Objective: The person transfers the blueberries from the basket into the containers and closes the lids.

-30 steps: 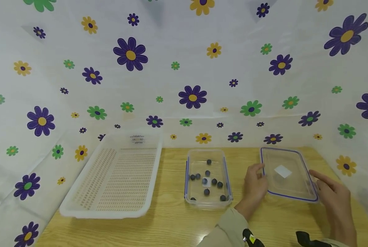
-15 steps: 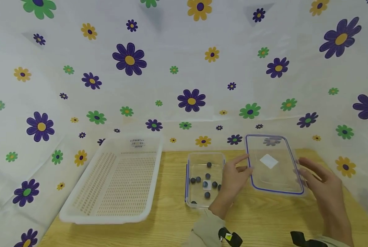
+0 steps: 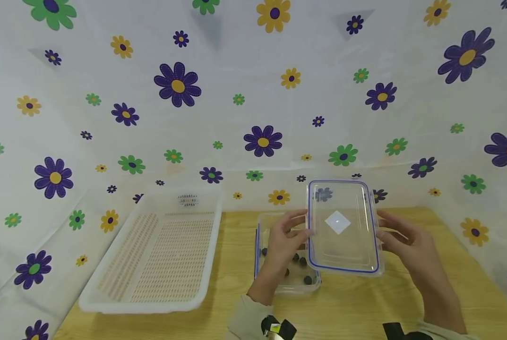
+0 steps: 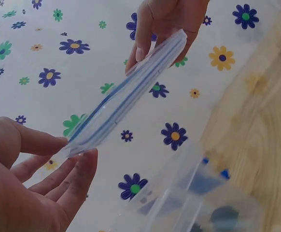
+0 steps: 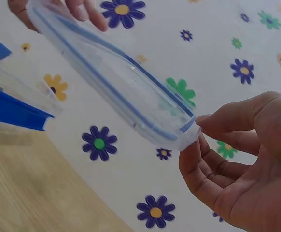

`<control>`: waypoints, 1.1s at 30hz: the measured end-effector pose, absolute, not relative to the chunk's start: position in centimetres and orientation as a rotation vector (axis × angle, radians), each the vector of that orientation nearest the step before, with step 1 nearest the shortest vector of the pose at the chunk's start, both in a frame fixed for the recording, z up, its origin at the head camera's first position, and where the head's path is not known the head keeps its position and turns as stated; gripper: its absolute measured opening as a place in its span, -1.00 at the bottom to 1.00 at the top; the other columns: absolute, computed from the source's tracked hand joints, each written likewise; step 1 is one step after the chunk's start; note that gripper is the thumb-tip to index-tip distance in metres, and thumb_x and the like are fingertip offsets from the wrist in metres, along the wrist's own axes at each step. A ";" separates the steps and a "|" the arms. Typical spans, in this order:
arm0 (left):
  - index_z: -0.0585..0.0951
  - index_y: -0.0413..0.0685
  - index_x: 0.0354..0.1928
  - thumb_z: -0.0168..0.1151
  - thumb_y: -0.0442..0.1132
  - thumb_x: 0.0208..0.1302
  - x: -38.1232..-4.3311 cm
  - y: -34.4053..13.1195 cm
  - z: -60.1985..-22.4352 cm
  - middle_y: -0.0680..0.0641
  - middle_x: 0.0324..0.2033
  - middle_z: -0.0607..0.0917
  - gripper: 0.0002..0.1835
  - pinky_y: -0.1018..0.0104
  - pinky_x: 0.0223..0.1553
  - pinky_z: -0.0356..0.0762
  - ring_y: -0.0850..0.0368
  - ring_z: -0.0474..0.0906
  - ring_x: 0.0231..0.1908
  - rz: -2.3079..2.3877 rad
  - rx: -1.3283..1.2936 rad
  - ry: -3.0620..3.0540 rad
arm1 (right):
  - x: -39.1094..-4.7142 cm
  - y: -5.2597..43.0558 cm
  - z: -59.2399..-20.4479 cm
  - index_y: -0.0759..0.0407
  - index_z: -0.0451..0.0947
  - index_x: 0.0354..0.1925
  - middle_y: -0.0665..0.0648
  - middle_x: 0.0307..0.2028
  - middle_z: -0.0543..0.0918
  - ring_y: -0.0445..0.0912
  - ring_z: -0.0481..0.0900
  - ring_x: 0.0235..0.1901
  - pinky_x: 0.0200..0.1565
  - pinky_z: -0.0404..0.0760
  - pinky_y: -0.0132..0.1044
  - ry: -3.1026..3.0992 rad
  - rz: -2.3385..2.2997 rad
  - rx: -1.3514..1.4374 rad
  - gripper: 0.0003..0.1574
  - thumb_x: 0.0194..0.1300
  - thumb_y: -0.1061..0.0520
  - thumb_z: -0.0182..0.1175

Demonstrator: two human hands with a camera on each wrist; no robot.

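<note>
A clear plastic lid (image 3: 342, 250) with a blue seal and a white diamond-shaped label is held up tilted between both hands. My left hand (image 3: 285, 243) pinches its left edge, thumb on one face and fingers on the other. On the opposite edge my right hand (image 3: 410, 245) has the same kind of pinch, seen closely in the right wrist view around the lid's end (image 5: 155, 130). Behind the left hand stands a clear container (image 3: 297, 288) with blue side clips. Several dark round berries (image 3: 307, 280) lie in it, some hidden by the left hand and forearm.
A white perforated plastic basket (image 3: 202, 288) sits on the left of the wooden table (image 3: 347, 311). White cloth with a flower print (image 3: 219, 108) rises behind the table and along both sides.
Both hands have carried the lid leftward and raised it to a steeper tilt. It now overlaps the container's right edge in the head view, and the left hand covers part of the berries.
</note>
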State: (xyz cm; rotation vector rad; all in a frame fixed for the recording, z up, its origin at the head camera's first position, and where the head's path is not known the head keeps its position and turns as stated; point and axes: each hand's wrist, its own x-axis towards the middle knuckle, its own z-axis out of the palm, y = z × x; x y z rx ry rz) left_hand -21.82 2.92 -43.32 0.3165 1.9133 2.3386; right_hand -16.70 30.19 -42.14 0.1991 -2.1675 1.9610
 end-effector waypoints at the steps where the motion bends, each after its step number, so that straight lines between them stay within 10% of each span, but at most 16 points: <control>1: 0.63 0.03 0.23 0.38 -0.42 0.27 -21.9 2.5 -43.3 -0.09 0.09 0.69 -0.52 0.21 -0.25 0.73 0.05 0.73 -0.17 2.339 0.322 1.926 | -16.8 29.7 -42.0 0.32 0.39 0.42 -0.04 -0.03 0.69 -0.23 0.72 -0.11 -0.17 0.71 -0.38 -2.197 1.934 0.210 -0.38 0.46 0.29 0.23; 22: 0.63 -0.22 0.23 0.27 -0.43 0.38 -22.2 -5.0 -42.8 -0.22 0.08 0.68 -0.61 0.34 -0.21 0.67 0.06 0.69 -0.14 2.336 0.304 2.115 | -18.5 22.2 -41.2 0.33 0.34 0.43 0.32 -0.15 0.53 -0.11 0.69 -0.24 -0.20 0.75 -0.24 -2.371 1.848 0.206 -0.39 0.49 0.27 0.19; 33: 0.67 -0.16 0.22 0.29 -0.38 0.39 -21.5 -7.3 -40.5 -0.07 -0.40 0.60 -0.62 0.47 -0.46 0.34 0.19 0.45 -0.42 2.163 0.392 2.485 | -18.8 19.7 -40.7 0.34 0.42 0.38 0.14 -0.61 0.54 -0.09 0.52 -0.60 -0.45 0.59 -0.32 -2.267 1.784 0.233 -0.49 0.57 0.21 0.11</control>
